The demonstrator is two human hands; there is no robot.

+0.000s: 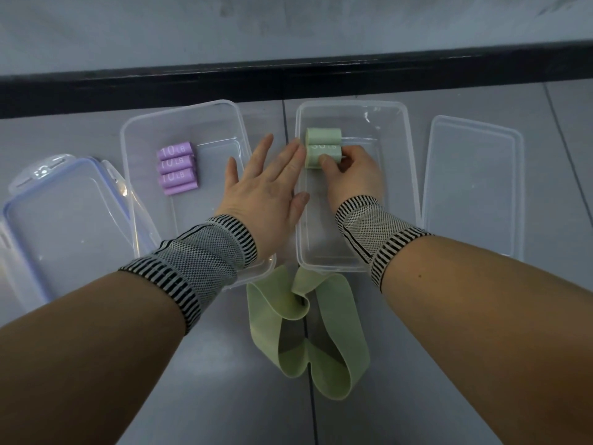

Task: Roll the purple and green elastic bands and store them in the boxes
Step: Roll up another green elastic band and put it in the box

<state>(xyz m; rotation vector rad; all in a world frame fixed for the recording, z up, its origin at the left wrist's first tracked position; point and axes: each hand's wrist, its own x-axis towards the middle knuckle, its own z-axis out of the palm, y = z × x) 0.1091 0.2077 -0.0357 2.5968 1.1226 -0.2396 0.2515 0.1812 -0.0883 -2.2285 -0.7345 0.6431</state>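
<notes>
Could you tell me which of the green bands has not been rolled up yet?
The loose green band on the floor in front of the boxes lies open in folds. The other two are tight green rolls inside the right-hand box, the nearer pinched by the right hand.

floor [417,396]: grey tiles, dark seams | black baseboard [288,81] | pale wall [288,27]

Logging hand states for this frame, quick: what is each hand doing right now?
Left hand: open, fingers straight, fingertips at the green roll.
Right hand: pinching that same green roll inside the right box.
</notes>
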